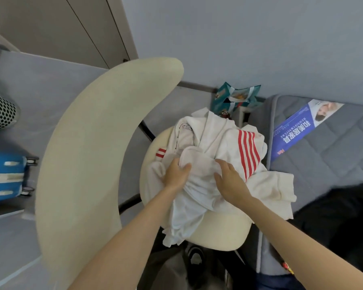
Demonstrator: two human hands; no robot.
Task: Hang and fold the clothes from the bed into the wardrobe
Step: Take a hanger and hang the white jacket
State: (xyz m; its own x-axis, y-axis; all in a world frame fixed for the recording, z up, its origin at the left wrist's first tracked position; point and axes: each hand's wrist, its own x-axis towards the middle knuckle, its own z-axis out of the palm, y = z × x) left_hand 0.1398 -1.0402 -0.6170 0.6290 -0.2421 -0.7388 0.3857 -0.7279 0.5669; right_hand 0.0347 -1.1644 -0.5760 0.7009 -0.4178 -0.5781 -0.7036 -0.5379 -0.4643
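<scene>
A pile of white clothes (210, 143), one piece with red stripes (248, 152), lies heaped on the seat of a cream chair (222, 233). My left hand (176, 173) grips a fold of white cloth at the pile's front left, thumb over the bunched fabric. My right hand (231, 181) lies on the pile just to the right, fingers curled into the cloth. A dark garment (340, 214) lies on the grey mattress (327, 147) at the right. The wardrobe doors (78, 24) stand shut at the top left.
The chair's curved cream backrest (88, 155) rises at the left. A blue suitcase (5, 176) and a perforated bin (0, 109) stand at the far left. Green snack bags (235, 97) sit behind the chair. A blue leaflet (296, 130) lies on the mattress.
</scene>
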